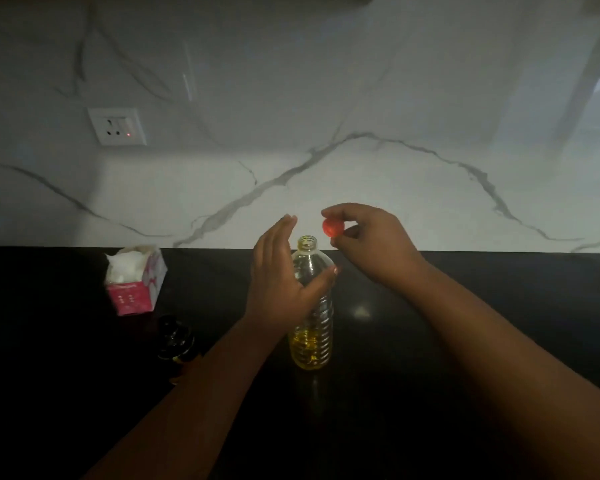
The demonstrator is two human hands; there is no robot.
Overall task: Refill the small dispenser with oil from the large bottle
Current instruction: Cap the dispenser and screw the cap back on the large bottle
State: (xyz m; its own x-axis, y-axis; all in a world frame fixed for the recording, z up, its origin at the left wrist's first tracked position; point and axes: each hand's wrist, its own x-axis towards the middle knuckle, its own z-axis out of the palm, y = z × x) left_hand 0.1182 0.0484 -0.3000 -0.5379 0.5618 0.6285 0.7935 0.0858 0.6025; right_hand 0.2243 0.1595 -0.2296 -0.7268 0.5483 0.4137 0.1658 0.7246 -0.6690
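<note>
A clear ribbed plastic bottle (311,327) stands upright on the black counter (465,306), its mouth uncapped and yellow oil filling only its lower part. My left hand (279,282) is beside the bottle's upper half with straight fingers, the thumb lying across the front of the shoulder. My right hand (368,242) hovers just right of and above the bottle mouth and pinches the red cap (333,226) between thumb and fingers. A small dark dispenser (175,339) stands to the left, partly hidden behind my left forearm.
A pink tissue box (136,282) with white tissues sits on the counter at the left. Behind the counter rises a white marble wall with a power socket (116,126) at upper left. The scene is dim.
</note>
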